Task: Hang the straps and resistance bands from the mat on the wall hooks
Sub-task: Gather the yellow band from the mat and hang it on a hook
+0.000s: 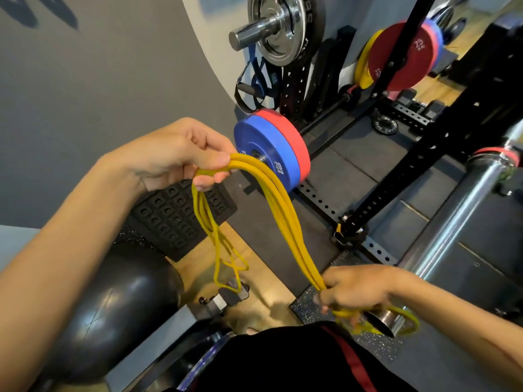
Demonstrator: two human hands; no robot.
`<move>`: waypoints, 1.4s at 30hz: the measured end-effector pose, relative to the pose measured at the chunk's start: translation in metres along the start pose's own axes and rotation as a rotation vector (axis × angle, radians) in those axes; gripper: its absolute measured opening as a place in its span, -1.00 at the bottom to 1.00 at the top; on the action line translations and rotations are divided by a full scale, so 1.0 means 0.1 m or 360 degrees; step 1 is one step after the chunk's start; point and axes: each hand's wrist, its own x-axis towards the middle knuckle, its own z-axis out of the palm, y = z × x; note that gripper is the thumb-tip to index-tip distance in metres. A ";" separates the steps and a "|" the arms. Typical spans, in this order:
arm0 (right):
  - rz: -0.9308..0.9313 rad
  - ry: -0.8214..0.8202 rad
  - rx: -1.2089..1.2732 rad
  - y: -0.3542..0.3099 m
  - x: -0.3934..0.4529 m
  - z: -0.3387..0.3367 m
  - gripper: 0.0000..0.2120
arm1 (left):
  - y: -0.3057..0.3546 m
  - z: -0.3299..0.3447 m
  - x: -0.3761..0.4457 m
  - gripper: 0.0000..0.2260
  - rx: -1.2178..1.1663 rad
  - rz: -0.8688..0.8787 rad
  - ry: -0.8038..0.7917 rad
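**Yellow bands held between two hands beside the rack**

From the head camera, the person's left hand [181, 154] is raised at chest height, thumb and curled fingers pinching a bundle of yellow resistance bands [278, 205] near one end. From that grip some loops hang down loose, and the rest sweep in an arc to the right hand [356, 290], whose fingers are curled round the strands low near the waist; short yellow loops spill out past it.

Below the bands lies a strip of wooden floor [249, 256], bordered by dark rubber tiles [376, 157] under a black perforated squat rack [418, 154]. A blue 20 kg plate [263, 154] and a red plate [294, 145] sit together on a low peg just behind the left hand. Black and blue straps [252, 80] hang against the grey wall [99, 89] beside a chrome plate [283, 26] on a steel sleeve. Farther back, a red 25 kg plate [407, 55] hangs on the rack. A dark exercise ball [113, 315] rests at lower left, and a black moulded mat [175, 219] lies behind it.
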 end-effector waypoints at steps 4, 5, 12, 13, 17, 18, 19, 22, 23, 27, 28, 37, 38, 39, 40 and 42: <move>0.0010 -0.0406 0.0837 -0.09 0.02 0.15 -0.74 | -0.02 0.06 0.11 -0.67 -0.0069 0.0015 -0.0002; -0.0029 -0.0464 0.0950 -0.13 0.02 0.21 -0.75 | -0.03 0.06 0.14 -0.67 -0.0073 0.0020 0.0011; -0.0305 -0.0001 0.1355 -0.40 0.08 0.38 -0.82 | -0.12 0.17 0.24 -0.64 -0.0127 0.0040 0.0022; -0.0345 0.0050 0.1377 -0.41 0.09 0.36 -0.79 | -0.13 0.17 0.25 -0.64 -0.0135 0.0051 0.0019; -0.0532 0.0136 0.1166 -0.50 0.14 0.32 -0.64 | -0.16 0.17 0.23 -0.67 -0.0134 0.0082 0.0045; -0.0570 0.0187 0.1021 -0.53 0.16 0.29 -0.66 | -0.16 0.17 0.19 -0.69 -0.0120 0.0094 0.0064; -0.0617 0.0238 0.0890 -0.57 0.18 0.26 -0.70 | -0.17 0.16 0.16 -0.72 -0.0103 0.0107 0.0086; -0.0724 0.0309 0.0672 -0.63 0.30 0.19 -0.82 | -0.20 0.13 0.03 -0.93 -0.0109 0.0161 0.0236; -0.0752 0.0348 0.0675 -0.67 0.33 0.17 -0.84 | -0.21 0.13 -0.02 -0.92 -0.0117 0.0180 0.0292; -0.1046 0.0565 0.0925 -0.99 0.37 -0.02 -0.72 | -0.24 0.11 -0.21 -0.89 -0.0166 0.0327 0.0522; -0.1126 0.0599 0.1019 -1.08 0.37 -0.07 -0.71 | -0.26 0.09 -0.26 -0.88 -0.0194 0.0366 0.0603; -0.1495 0.0457 0.0992 -1.94 0.14 -0.72 -0.69 | -0.23 -0.05 -0.75 -0.85 -0.0294 0.0699 0.1133; -0.1542 0.0481 0.0916 -2.01 0.13 -0.79 -0.69 | -0.25 -0.05 -0.80 -0.83 -0.0275 0.0681 0.1147; -0.1617 0.0503 0.0802 -2.13 0.13 -0.89 -0.69 | -0.21 -0.10 -0.89 -0.80 -0.0209 0.0683 0.1197; -0.1678 0.0504 0.0669 -2.26 0.12 -1.00 -0.68 | -0.16 -0.16 -0.99 -0.78 -0.0124 0.0690 0.1261; -0.1736 0.0434 0.0487 -2.55 0.08 -1.27 -0.68 | 0.00 -0.32 -1.20 -0.73 0.0037 0.0676 0.1396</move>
